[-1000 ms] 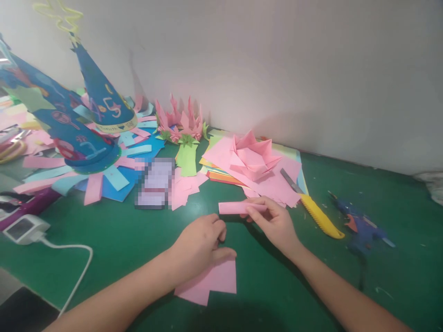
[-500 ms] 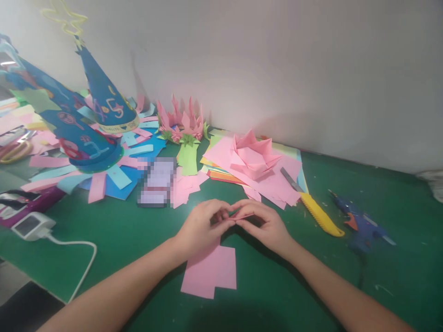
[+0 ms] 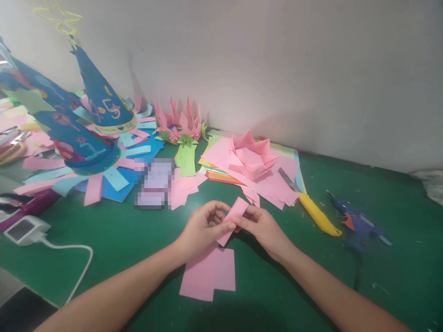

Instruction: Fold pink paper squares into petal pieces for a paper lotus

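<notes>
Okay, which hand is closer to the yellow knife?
Right. The right hand, pinching the pink strip, is left of the yellow knife, apart from it; the left hand, on the same strip, is farther left.

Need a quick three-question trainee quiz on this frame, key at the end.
1. True or false: the left hand and the right hand both hold the pink paper strip.
2. Which lies nearest the blue glue gun? A) phone B) yellow-handled knife C) pink crown
3. Fill in: the pink paper flower sits on stacked ____.

Key: 1. True; 2. B; 3. paper sheets
</notes>
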Tool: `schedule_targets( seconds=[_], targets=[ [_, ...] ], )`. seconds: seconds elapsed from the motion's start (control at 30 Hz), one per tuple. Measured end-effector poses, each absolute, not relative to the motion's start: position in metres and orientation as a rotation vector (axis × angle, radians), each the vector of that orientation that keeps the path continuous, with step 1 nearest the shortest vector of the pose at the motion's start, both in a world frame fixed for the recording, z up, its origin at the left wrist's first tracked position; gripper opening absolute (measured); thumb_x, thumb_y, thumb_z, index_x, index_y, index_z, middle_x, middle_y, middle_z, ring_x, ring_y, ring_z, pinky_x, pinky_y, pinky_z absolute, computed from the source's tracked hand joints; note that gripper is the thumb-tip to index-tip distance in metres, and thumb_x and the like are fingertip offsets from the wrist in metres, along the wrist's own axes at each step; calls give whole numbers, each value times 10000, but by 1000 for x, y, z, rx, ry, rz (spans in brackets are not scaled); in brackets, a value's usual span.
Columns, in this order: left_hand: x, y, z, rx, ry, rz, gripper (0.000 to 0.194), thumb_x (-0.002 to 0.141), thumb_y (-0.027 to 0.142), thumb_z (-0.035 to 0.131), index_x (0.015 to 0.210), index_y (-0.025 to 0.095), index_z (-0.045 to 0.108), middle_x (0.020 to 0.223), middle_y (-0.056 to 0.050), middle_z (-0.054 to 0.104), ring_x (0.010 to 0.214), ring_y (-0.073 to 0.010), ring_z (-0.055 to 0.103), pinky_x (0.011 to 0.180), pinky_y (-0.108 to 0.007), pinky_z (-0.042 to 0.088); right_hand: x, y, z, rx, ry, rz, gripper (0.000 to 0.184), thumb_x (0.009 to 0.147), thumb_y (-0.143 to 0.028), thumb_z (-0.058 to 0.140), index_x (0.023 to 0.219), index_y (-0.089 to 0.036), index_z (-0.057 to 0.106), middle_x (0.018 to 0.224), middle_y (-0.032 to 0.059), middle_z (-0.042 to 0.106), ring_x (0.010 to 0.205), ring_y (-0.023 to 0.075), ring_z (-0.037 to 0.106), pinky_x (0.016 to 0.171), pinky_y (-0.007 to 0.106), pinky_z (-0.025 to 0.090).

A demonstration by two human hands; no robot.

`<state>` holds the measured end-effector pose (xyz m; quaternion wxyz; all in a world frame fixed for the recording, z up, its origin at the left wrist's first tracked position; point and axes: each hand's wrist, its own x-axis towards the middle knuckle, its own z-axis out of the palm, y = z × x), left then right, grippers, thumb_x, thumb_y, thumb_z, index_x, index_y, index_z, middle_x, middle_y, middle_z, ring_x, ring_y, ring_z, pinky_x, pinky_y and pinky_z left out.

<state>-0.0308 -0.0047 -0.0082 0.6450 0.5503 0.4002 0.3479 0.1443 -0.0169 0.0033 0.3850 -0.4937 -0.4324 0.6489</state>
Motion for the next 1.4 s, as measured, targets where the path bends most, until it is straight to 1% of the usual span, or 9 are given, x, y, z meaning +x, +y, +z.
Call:
schedule_targets(
  seconds=[0.13,0.27,0.43,0.63,0.77,0.9,1.1,1.27,1.4],
  targets=[
    [-32,-5,-9,1258,935,755,359,725,347,727,978,156,557,713,14,575,603,-90,581,517,-176,447,143,-17,5,-1285,-1107,1616,307,671,-438,745,738,-149,670,614,-14,604,590,104,514,623,260,439],
    [-33,-5,-6,1281,944,793,333,733,318,716,978,159,557,772,6,572,626,-76,574,517,-159,456,142,-17,6,-1294,-1131,1589,312,657,-447,746,703,-151,658,604,-16,598,587,105,514,614,261,443],
    [-32,-6,-4,1289,964,804,282,746,261,691,969,158,553,761,10,565,605,-66,555,500,-151,452,142,-18,6,-1341,-1182,1527,323,652,-462,736,683,-155,639,581,-22,578,560,104,501,585,260,446],
    [-32,-6,-5,1274,982,828,233,733,256,702,874,148,552,742,6,573,629,-67,556,517,-141,447,143,-18,7,-1381,-1230,1464,321,643,-467,729,669,-160,642,555,-21,570,548,107,503,565,251,443],
    [-33,-5,-5,1276,995,828,206,741,251,693,812,146,531,716,17,571,557,-41,521,473,-129,410,142,-18,9,-1415,-1240,1444,314,652,-459,718,611,-170,603,525,-29,547,534,105,498,554,246,438],
    [-33,-6,-5,1264,1000,819,248,745,269,692,743,149,474,648,48,542,461,-17,473,430,-126,378,142,-18,11,-1432,-1249,1440,321,655,-456,713,590,-172,580,527,-29,549,537,106,500,555,244,432],
    [-33,-5,-1,1249,1012,815,280,725,266,705,708,152,451,614,53,541,438,-21,467,420,-132,372,142,-18,11,-1438,-1253,1426,329,654,-458,715,577,-173,570,525,-29,550,533,106,493,550,246,425],
    [-34,-5,-1,1258,1013,803,276,720,275,711,706,153,463,632,33,566,483,-45,504,445,-148,396,142,-18,10,-1413,-1244,1431,339,649,-468,721,562,-178,568,514,-28,545,524,107,483,540,252,421],
    [-34,-6,-1,1286,1019,794,265,735,284,696,700,154,468,614,40,544,467,-43,485,434,-148,378,142,-18,8,-1419,-1261,1415,338,652,-481,722,578,-179,586,515,-26,545,522,113,488,534,259,422]
  ],
)
